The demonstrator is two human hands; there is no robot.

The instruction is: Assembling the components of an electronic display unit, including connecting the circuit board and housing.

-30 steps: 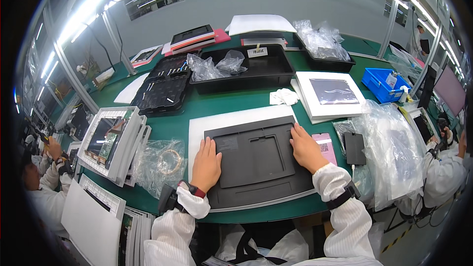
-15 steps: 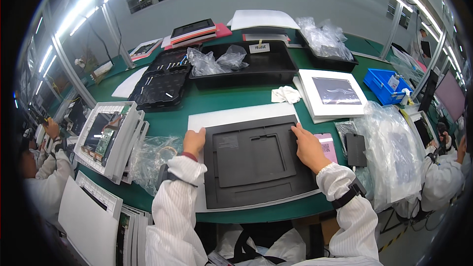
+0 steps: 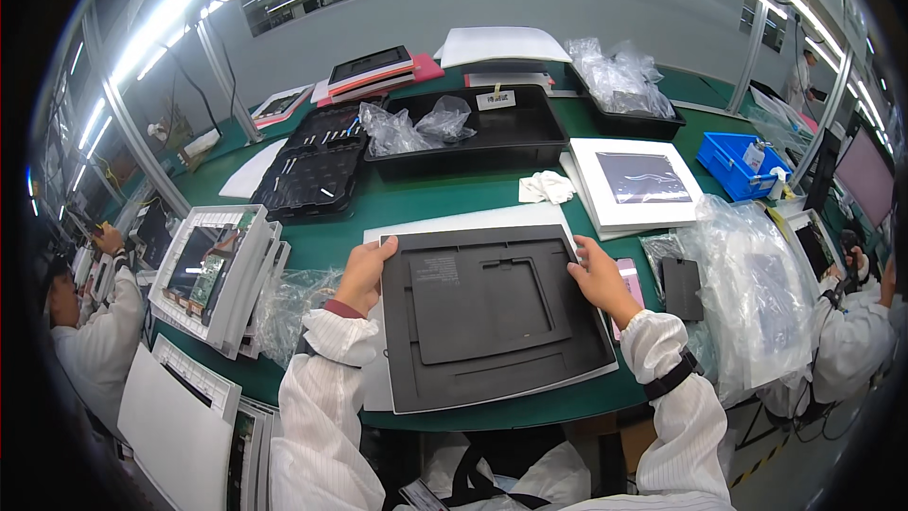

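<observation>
A flat black rectangular panel point(image 3: 492, 369), with a raised inner plate and a recessed bracket-shaped area, is in front of me over a white foam sheet point(image 3: 463, 220). My left hand point(image 3: 364, 276) grips its far left corner, thumb on the top face, other fingers mostly hidden by the edge. At the far right edge, my right hand point(image 3: 607, 282) is closed on the panel, its thumb near the rim and an index finger at the corner. Beside that hand lies a pink phone-like object point(image 3: 628, 274), partly covered by the wrist.
Open white-framed units with circuit boards point(image 3: 208, 279) stand at left, above stacked white panels point(image 3: 175, 412). Beyond are a black tray point(image 3: 473, 156), a tool case point(image 3: 307, 175), white framed screens point(image 3: 615, 218) and a blue bin point(image 3: 733, 166). Bubble wrap point(image 3: 752, 303) lies right; co-workers sit both sides.
The black panel has shifted slightly left and toward me. My left hand has moved up to its far left corner, and my right hand's grip has slid a little along the right edge.
</observation>
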